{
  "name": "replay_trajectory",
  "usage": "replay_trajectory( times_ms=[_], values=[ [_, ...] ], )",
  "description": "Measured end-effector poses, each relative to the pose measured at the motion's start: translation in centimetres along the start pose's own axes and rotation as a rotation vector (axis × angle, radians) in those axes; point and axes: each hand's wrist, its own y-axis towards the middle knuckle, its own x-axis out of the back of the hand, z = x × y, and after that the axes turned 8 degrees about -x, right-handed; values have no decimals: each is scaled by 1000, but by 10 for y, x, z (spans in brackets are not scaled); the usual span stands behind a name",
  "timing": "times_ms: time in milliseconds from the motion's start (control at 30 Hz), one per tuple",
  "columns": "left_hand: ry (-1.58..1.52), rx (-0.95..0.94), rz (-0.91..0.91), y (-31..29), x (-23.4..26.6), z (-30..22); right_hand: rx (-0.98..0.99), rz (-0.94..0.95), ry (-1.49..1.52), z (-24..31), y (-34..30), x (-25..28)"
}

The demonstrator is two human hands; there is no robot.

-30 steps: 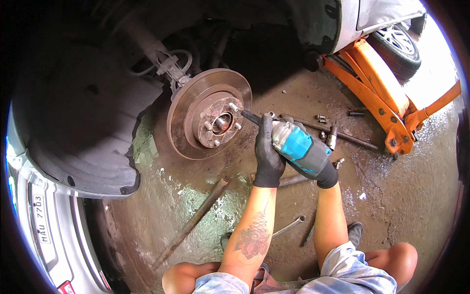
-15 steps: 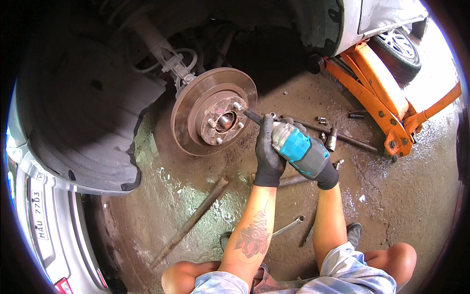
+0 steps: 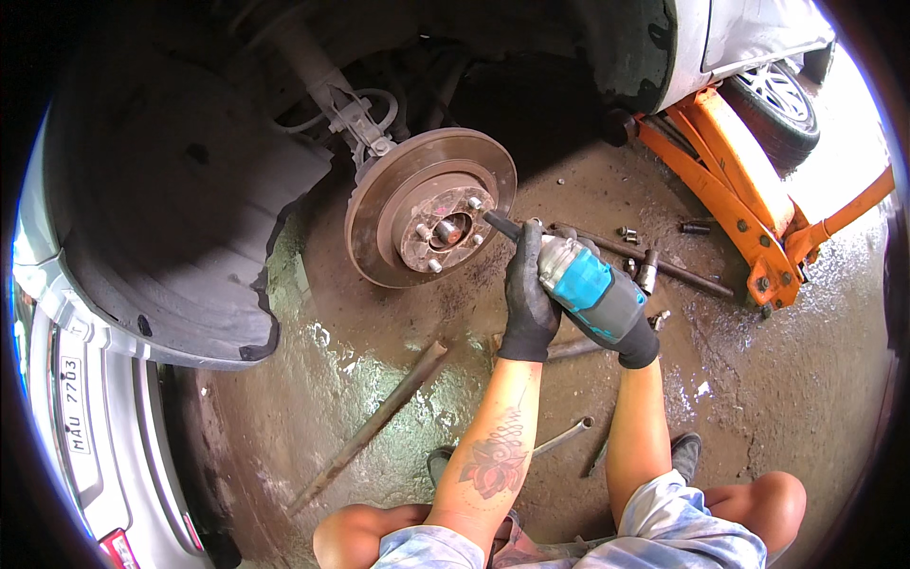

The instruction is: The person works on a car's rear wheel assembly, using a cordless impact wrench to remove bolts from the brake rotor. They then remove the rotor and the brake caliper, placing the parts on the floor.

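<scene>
Both my hands, in dark work gloves, hold a blue and black cordless impact wrench point(image 3: 585, 286) that tilts up toward the left. My left hand point(image 3: 528, 299) wraps round its front end, beside the pale nose. My right hand point(image 3: 637, 339) is closed at its rear, with the handle hidden under the tool's body. A long dark socket point(image 3: 502, 226) on the tool's nose points at the hub, its tip close to the upper right wheel stud point(image 3: 475, 203); whether they touch I cannot tell. The rusty brake disc point(image 3: 379, 223) is bare, with several studs round its hub point(image 3: 446, 230).
An orange floor jack point(image 3: 730, 190) stands at the right under the car, with a wheel point(image 3: 779, 104) behind it. A metal bar point(image 3: 697, 278) and loose sockets point(image 3: 648, 273) lie right of my hands. A long pipe point(image 3: 370, 427) lies front left, below the wheel-arch liner point(image 3: 180, 218).
The brake disc and the car appear slightly further right and higher, as the view has shifted. My hands and the impact wrench sit a little further right, still in the same grip.
</scene>
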Motion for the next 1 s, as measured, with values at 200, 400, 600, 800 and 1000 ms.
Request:
replay_trajectory(
  times_ms=[200,400,600,800,1000],
  values=[
    [55,-27,-69,-4,-3,-1,-31,-208,180,11,-17,-14],
    [-16,-108,-54,-10,-10,5,-391,-116,454,10,-56,-10],
    [90,-127,-217,-12,-8,10,-344,-195,475,44,-26,11],
    [101,-131,-156,-10,3,2,-256,-351,307,55,-22,-14],
    [15,-138,-188,-20,-2,-29,-251,-279,295,65,-20,-33]
  ],
)
